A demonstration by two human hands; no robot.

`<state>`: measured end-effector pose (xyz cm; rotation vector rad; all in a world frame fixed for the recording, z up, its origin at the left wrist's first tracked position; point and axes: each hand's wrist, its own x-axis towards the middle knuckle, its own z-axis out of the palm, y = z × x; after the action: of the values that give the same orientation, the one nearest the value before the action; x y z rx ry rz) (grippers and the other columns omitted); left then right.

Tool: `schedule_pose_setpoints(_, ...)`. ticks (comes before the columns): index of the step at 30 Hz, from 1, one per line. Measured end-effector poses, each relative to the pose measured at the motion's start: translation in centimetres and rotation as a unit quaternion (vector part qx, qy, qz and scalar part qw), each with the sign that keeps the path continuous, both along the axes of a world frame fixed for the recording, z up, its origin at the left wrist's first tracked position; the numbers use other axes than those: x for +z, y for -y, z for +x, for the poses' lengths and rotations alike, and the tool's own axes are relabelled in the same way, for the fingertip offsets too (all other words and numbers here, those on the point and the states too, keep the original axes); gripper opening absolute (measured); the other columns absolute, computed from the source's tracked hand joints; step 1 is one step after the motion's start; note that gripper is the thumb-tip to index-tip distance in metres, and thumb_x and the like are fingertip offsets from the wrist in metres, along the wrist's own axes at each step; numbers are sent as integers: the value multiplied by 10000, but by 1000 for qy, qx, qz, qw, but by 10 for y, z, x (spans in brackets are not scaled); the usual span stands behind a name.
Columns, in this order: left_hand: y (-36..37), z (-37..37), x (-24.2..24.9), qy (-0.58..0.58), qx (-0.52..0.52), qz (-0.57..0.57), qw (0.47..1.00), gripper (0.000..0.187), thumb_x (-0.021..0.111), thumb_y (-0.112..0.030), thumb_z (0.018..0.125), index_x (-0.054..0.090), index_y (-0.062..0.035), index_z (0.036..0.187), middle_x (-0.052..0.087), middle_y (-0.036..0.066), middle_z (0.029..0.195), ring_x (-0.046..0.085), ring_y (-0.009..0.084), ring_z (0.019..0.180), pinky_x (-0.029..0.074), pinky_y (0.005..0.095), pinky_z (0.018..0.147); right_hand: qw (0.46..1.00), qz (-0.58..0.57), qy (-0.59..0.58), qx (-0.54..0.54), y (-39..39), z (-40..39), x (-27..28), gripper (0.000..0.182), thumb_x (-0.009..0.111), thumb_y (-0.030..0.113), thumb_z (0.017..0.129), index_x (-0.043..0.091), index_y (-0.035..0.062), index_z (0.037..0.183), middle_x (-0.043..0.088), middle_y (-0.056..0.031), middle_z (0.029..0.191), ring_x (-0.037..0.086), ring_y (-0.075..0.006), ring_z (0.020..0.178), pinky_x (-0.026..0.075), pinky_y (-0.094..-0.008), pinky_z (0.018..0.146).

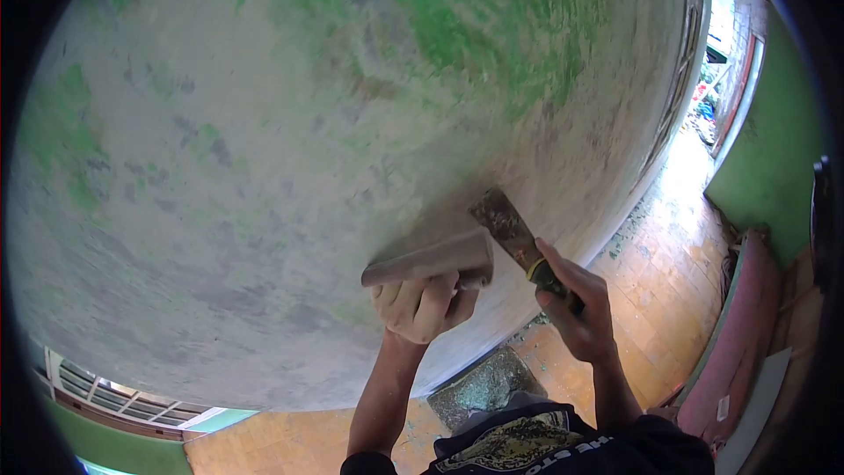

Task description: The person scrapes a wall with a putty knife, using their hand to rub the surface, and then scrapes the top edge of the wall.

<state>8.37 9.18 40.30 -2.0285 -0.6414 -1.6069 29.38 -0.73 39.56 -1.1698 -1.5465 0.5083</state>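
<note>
My left hand [424, 306] is closed around a brownish-grey sanding block [431, 259], which seems to be wrapped in sandpaper with a curled right end. Its long face is turned to the wall [264, 185]; whether it touches cannot be told. In my right hand [578, 303] is a putty knife [505, 220] with a dark handle and a worn, stained blade. The blade points up and left, close to the wall and just right of the sanding block. Patchy green paint and grey-white filler cover the wall.
Below my hands, a dusty dark square thing [488, 387] holding greenish debris sits on the orange tiled floor [659, 299]. Paint flakes lie along the wall's foot. A pinkish panel [734, 343] leans at right, near a green wall [765, 158] and a bright doorway [716, 53].
</note>
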Motion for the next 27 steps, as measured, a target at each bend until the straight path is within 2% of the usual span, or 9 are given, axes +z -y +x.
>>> schedule_pose_setpoints(1,3,-7,-6,3,-7,0,1000,225,776,-144,652,654,-139,841,692,21,839,645,240,740,469,345,752,1000,-15,-23,-3,1,-4,2,643,655,-30,818,523,9,1446,650,-138,911,553,-160,716,453,-283,692)
schedule_pose_setpoints(3,13,-18,-14,7,-105,-266,958,337,782,-94,663,715,-95,994,705,61,851,669,272,780,509,367,806,998,-34,-45,-15,5,-9,8,634,650,-26,833,517,14,1451,669,-147,950,549,-145,738,454,-273,717)
schedule_pose_setpoints(10,35,-5,38,90,-96,-176,976,558,819,-20,741,663,-22,1277,725,122,912,675,154,714,535,282,672,991,-94,-87,-31,15,-18,19,612,636,-6,882,495,43,1475,664,-130,960,495,-107,783,439,-248,753)
schedule_pose_setpoints(12,56,-18,50,72,-108,-432,892,464,792,-10,817,656,-7,1260,720,97,899,641,107,665,513,256,625,991,-97,-88,-24,15,-17,19,611,637,-3,885,492,43,1477,653,-123,941,488,-106,778,435,-246,748)
schedule_pose_setpoints(16,81,-46,32,110,-210,-560,794,439,748,47,848,609,-11,1260,684,70,963,643,110,799,515,267,700,989,-93,-112,13,8,-11,9,610,630,-8,883,494,42,1476,624,-117,897,478,-108,769,431,-245,745)
schedule_pose_setpoints(18,85,-56,-17,212,-404,-621,637,495,765,63,826,545,-35,1259,636,59,1043,619,124,966,511,279,806,987,-83,-135,36,0,-9,-1,611,627,-11,882,495,41,1475,614,-117,885,477,-108,768,430,-244,745)
schedule_pose_setpoints(19,98,-48,-28,259,-389,-653,596,544,779,72,809,488,-55,1251,585,46,1096,572,133,1087,495,287,886,988,-78,-123,43,-3,-6,-5,607,627,-10,881,499,39,1472,625,-121,897,483,-112,769,432,-246,746)
schedule_pose_setpoints(23,132,-25,-118,217,-221,-788,532,289,751,-101,918,618,-12,1159,645,51,975,650,107,876,556,275,716,994,-32,-78,72,-10,6,1,606,640,-15,868,516,36,1459,673,-156,972,532,-138,785,449,-263,762)
schedule_pose_setpoints(27,193,-32,-200,81,-225,-894,378,404,701,-307,971,646,-3,1232,705,74,1026,653,152,977,498,325,926,994,-11,-56,93,-15,18,-2,615,650,-31,855,523,37,1453,694,-189,1046,578,-171,808,468,-288,780)
